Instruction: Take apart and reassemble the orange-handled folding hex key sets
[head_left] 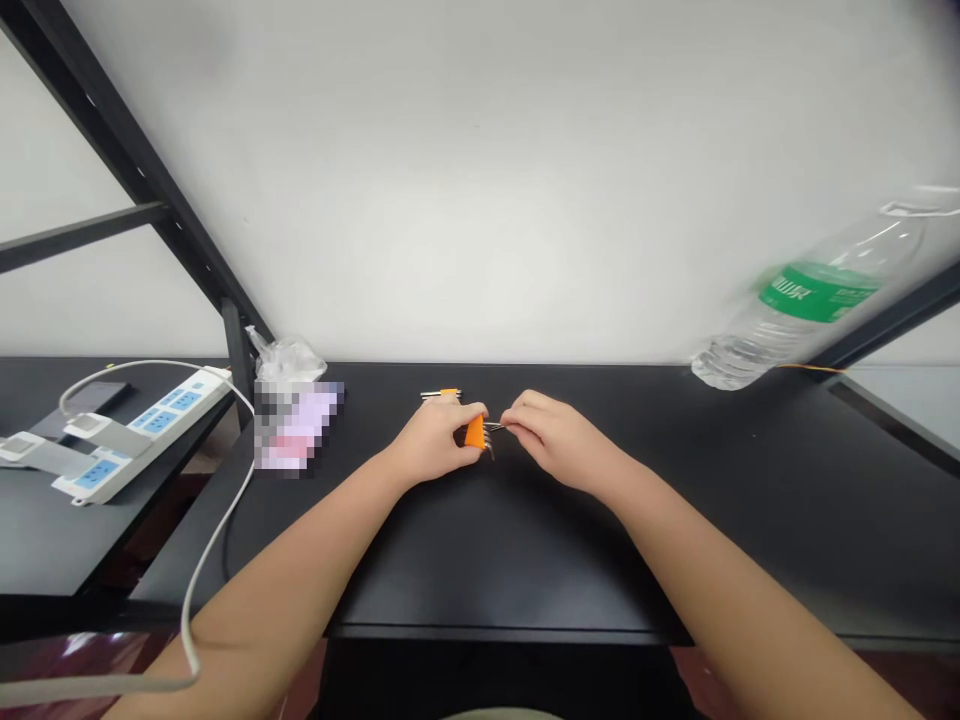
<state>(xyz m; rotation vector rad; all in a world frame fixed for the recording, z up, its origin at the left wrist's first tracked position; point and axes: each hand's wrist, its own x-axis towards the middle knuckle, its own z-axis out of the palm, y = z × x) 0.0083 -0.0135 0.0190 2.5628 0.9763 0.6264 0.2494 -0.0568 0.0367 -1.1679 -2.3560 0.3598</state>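
One white cable (241, 478) crossed the left forearm (315, 550). Beyond, over the middle of the counter (517, 570), the left hand (441, 440) gripped an orange holder (474, 434), long axis running near-to-far; the right hand (546, 432) pinched a metal rod (495, 427) pointing rightward from it. Behind lay another orange piece (449, 392), with a bottle (817, 292) far right.

Your left hand (433, 442) and right hand (553, 436) are bare, and so are your left forearm (304, 565) and right forearm (705, 555), each uncovered from the wrist (400, 468) to where the view ends. Both have smooth outlines, slim at the wrist and broadening steadily toward you, and they match closely in build. Your fingers (471, 411) look slender; your nails are too small here to make out.
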